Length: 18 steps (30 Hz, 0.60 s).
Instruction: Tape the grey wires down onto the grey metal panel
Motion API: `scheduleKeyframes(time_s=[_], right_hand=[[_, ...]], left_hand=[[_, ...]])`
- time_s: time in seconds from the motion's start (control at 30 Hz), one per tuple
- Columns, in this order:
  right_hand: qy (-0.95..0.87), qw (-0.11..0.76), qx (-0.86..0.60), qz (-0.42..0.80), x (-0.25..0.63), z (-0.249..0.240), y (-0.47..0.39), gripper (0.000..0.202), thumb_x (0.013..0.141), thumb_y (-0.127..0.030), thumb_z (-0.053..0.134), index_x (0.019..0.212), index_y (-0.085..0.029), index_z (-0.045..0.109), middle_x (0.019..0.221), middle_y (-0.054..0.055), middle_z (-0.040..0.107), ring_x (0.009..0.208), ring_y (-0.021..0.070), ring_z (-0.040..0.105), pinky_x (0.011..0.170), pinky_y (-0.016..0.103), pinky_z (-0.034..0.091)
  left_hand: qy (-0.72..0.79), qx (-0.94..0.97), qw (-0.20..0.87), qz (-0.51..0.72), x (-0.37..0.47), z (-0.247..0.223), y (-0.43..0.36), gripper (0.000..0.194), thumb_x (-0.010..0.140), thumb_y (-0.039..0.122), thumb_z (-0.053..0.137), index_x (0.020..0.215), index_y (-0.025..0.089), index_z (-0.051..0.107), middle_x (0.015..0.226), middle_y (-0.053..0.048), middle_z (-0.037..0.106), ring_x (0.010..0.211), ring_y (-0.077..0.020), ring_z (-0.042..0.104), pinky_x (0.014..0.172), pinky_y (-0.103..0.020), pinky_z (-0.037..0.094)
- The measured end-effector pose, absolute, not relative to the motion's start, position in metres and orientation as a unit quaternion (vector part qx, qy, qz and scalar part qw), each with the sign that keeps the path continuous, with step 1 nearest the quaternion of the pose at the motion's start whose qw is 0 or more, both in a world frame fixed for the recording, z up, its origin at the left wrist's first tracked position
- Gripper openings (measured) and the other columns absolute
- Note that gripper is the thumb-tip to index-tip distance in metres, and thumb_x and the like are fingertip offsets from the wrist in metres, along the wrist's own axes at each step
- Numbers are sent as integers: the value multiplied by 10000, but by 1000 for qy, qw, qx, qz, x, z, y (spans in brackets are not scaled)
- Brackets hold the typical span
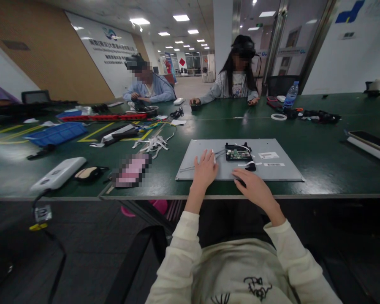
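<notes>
A flat grey metal panel (pixel 285 169) lies on the table in front of me. Near its middle sits a green circuit board (pixel 236 154) in a black frame, with thin grey wires (pixel 220 155) running from it to the left. My left hand (pixel 205 169) rests on the panel's left part, fingers stretched out over the wires. At the panel's front edge is my right hand (pixel 253 188), its fingers extended and thumb apart, just in front of a small black part (pixel 251 166) fixed with white tape. Neither hand visibly holds anything.
On the left lie white strips (pixel 155 143), a blue tray (pixel 57 134), a white power bank (pixel 58 174) and a blurred pink item (pixel 131 171). Two people sit across the table. A water bottle (pixel 291 95) and tape roll (pixel 278 117) stand far right; a phone-like device (pixel 372 143) lies nearer.
</notes>
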State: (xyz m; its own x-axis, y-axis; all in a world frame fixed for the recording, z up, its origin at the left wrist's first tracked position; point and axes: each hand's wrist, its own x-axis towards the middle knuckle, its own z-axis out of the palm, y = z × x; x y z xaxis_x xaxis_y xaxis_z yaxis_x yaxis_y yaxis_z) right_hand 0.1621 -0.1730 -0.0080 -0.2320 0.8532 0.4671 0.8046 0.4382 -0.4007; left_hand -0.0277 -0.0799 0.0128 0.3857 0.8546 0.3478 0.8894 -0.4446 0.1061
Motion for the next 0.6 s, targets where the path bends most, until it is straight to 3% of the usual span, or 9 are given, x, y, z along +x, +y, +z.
scheduleKeyframes(time_s=[0.2, 0.6], right_hand=[[-784, 328, -525, 36, 163, -8, -172, 354, 922, -236, 446, 1220, -193, 632, 1308, 96, 586, 1221, 219, 537, 1049, 422, 432], [-787, 326, -523, 34, 164, -9, -171, 351, 925, -227, 455, 1226, -172, 625, 1306, 102, 587, 1219, 217, 536, 1059, 405, 420]], left_hand=[[-504, -847, 9, -168, -29, 14, -83, 371, 950, 272, 366, 1284, 266, 528, 1398, -59, 535, 1397, -218, 345, 1158, -598, 126], [-516, -836, 42, -182, -26, 11, -102, 380, 968, 246, 331, 1321, 221, 468, 1413, -89, 515, 1404, -208, 335, 1166, -564, 144]])
